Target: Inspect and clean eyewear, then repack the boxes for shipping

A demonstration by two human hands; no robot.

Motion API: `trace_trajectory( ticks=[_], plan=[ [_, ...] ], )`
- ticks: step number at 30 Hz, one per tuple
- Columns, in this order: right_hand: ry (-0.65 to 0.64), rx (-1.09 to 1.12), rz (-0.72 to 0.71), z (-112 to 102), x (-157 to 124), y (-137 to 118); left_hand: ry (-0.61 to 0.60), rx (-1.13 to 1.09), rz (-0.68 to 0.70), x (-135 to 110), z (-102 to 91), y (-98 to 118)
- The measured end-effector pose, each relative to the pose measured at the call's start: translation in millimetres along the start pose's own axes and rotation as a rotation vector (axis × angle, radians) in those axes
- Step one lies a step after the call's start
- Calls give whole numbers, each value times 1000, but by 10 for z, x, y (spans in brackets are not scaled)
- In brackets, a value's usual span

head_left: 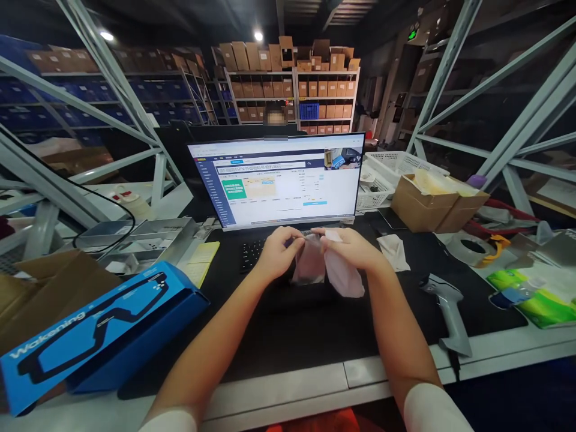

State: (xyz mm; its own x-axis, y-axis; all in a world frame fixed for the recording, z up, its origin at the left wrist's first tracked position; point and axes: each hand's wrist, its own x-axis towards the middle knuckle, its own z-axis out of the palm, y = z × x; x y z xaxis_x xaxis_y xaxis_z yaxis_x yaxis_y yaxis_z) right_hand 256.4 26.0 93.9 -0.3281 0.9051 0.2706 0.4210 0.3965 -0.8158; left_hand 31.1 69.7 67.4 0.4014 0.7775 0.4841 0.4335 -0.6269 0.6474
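In front of the monitor, my left hand [279, 252] pinches the top edge of a small clear plastic bag [310, 264]. My right hand [353, 246] is closed at the bag's other top corner, with a soft white pouch or cloth [344, 277] hanging from the same fingers. The bag hangs upright between both hands; I cannot make out whether anything is inside it. Behind my left hand a black keyboard [251, 255] is partly covered. Another white piece [393, 252] lies on the black mat [310, 336], right of my right hand.
A lit monitor [288, 186] stands ahead. To the left are a blue box [112, 324], yellow notes [201, 264] and a grey tray [157, 237]. To the right are a barcode scanner [447, 309], tape roll [468, 247], cardboard box [423, 204] and white baskets [400, 165].
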Motion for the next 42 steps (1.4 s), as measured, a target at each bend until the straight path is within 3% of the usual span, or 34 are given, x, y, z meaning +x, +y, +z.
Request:
trace_trajectory(
  ticks=[3,5,9,11,13,16,18,24,27,30,32,34,37,38,40,42],
  plan=[
    [-45,72,-156,115,-73,-271,9,-83,66,-68,-306,226],
    [-66,71,-230,153,-133,-416,-29,-25,136,-158,-490,347],
    [-241,58,-206,173,-240,-581,-90,285,301,-399,-721,492],
    [-321,40,-189,180,-274,-620,-158,371,294,-510,-764,521],
    [-314,20,-179,188,-297,-647,-243,384,242,-584,-784,519],
    [-259,-10,-170,202,-316,-680,-336,331,178,-611,-809,451],
    [-271,-20,-166,222,-313,-696,-336,234,152,-596,-832,374],
    [-443,56,-177,353,-233,-696,-291,-164,230,-616,-947,221],
    [-489,63,-135,347,-231,-674,-321,-180,223,-655,-1025,267],
    [-362,115,-101,250,-286,-625,-317,-85,209,-664,-1065,343],
    [-186,219,-123,179,-323,-572,-308,-63,220,-656,-1060,379],
    [169,363,-209,146,-330,-515,-325,-85,228,-645,-1037,401],
    [831,616,-306,212,-262,-465,-387,-140,215,-641,-981,413],
    [968,687,-293,265,-225,-463,-412,-161,211,-643,-959,412],
    [1067,783,-257,399,-145,-482,-446,-219,216,-650,-912,399],
    [1034,812,-277,542,-85,-519,-437,-297,222,-652,-866,369]
  ],
)
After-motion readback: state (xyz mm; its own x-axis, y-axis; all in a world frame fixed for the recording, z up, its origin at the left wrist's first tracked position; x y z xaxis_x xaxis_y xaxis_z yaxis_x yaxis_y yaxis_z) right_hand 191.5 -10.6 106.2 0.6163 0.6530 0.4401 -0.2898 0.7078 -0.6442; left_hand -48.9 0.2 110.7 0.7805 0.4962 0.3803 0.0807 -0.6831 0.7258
